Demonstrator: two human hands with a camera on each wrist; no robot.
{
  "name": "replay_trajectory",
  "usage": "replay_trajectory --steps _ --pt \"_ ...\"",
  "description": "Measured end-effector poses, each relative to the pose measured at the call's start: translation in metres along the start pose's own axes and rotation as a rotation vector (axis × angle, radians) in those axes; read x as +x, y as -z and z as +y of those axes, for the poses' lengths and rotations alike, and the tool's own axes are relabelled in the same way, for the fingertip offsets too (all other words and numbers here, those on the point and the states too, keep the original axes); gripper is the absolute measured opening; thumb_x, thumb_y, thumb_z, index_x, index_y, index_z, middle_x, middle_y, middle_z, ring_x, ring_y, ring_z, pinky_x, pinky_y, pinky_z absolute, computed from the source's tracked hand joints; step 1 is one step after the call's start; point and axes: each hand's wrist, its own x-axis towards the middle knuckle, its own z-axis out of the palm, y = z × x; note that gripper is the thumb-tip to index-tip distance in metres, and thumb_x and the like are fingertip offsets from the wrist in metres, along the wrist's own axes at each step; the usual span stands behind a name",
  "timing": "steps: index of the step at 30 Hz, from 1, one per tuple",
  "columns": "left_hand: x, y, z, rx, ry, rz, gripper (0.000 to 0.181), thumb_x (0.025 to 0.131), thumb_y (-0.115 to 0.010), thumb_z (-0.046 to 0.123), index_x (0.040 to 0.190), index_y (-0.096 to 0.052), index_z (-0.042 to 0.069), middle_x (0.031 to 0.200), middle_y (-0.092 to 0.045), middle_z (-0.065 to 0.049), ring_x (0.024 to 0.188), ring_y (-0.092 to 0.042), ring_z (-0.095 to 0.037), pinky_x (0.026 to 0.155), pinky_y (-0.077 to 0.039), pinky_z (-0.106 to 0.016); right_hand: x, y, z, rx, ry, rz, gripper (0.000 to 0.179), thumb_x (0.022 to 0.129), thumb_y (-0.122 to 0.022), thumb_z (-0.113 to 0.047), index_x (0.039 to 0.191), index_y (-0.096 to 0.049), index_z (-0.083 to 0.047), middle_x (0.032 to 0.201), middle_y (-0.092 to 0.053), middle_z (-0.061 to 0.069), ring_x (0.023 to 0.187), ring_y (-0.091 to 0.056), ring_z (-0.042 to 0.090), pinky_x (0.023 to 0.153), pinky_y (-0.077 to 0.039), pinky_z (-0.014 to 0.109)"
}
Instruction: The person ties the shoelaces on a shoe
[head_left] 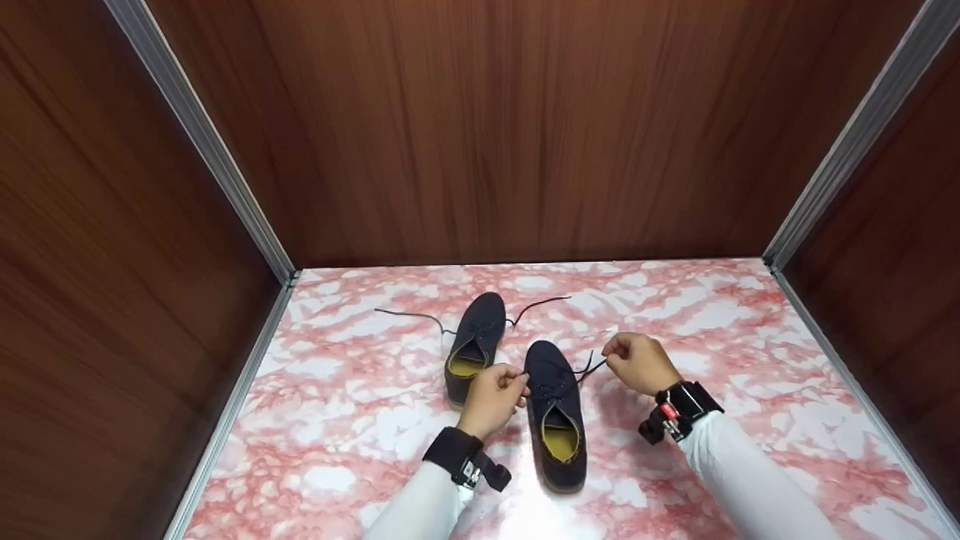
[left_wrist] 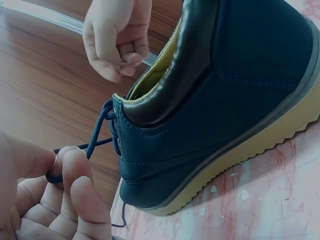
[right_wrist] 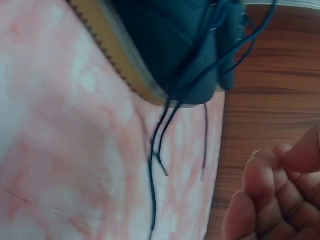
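Observation:
A dark navy lace-up shoe [head_left: 551,390] with a yellow lining stands in front of me, toe pointing away. My left hand [head_left: 495,397] is at its left side and pinches a loop of its shoelace [left_wrist: 93,135] between thumb and fingers. On the right, my right hand [head_left: 637,361] hovers with fingers loosely curled. In the right wrist view its fingertips [right_wrist: 260,162] show no lace between them. Loose lace ends [right_wrist: 159,135] trail from the shoe toward that hand, overlapping its fingertips in the head view.
The matching shoe [head_left: 480,330] stands just left and farther back, its laces spread to both sides. Beneath is a red-and-white marbled surface [head_left: 337,420]. Brown wood-grain panels [head_left: 510,135] with metal corner strips enclose the back and sides.

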Motion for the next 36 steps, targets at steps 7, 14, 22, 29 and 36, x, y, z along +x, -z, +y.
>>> replay_trajectory --steps 7,14,22,29,36 --pt "0.001 0.000 -0.002 0.007 0.002 0.008 0.022 0.101 -0.065 0.012 0.103 -0.070 -0.009 0.079 -0.074 -0.010 0.059 -0.062 -0.008 0.052 -0.050 -0.017 0.008 -0.021 0.010 -0.065 -0.139 -0.130 0.037 0.100 -0.066 -0.029 0.069 -0.068 -0.008 0.061 -0.061 -0.005 0.060 -0.054 0.012 0.060 -0.043 0.026" --pt "0.002 -0.003 -0.002 -0.005 0.005 -0.012 0.022 0.101 -0.066 0.013 0.103 -0.070 -0.009 0.092 -0.074 -0.030 0.060 -0.063 -0.009 0.052 -0.049 -0.016 0.012 -0.042 0.009 -0.034 -0.189 -0.229 0.036 0.096 -0.065 -0.027 0.073 -0.077 -0.002 0.058 -0.060 -0.007 0.058 -0.052 0.011 0.057 -0.042 0.024" --pt "0.004 -0.003 -0.003 0.001 0.002 -0.007 0.023 0.101 -0.066 0.013 0.102 -0.070 -0.009 0.090 -0.075 -0.028 0.059 -0.062 -0.008 0.051 -0.049 -0.016 0.012 -0.051 0.008 0.186 -0.389 -0.262 0.027 0.090 -0.066 -0.026 0.076 -0.073 -0.004 0.059 -0.064 -0.003 0.049 -0.051 0.007 0.047 -0.043 0.022" --pt "0.004 -0.003 -0.004 0.009 0.004 -0.006 0.024 0.102 -0.065 0.013 0.103 -0.069 -0.010 0.093 -0.074 -0.032 0.060 -0.064 -0.010 0.051 -0.049 -0.016 0.012 -0.049 0.011 0.245 -0.417 -0.230 0.023 0.085 -0.066 -0.022 0.063 -0.059 -0.016 0.056 -0.049 -0.008 0.049 -0.044 0.008 0.046 -0.038 0.023" --pt "0.004 -0.003 -0.003 0.020 0.008 -0.003 0.022 0.101 -0.065 0.013 0.102 -0.071 -0.008 0.093 -0.074 -0.031 0.066 -0.071 -0.034 0.050 -0.048 -0.016 0.022 -0.038 -0.016 0.192 -0.266 0.025 0.015 0.088 -0.061 -0.015 0.074 -0.056 -0.014 0.064 -0.045 -0.007 0.059 -0.046 0.011 0.056 -0.038 0.024"
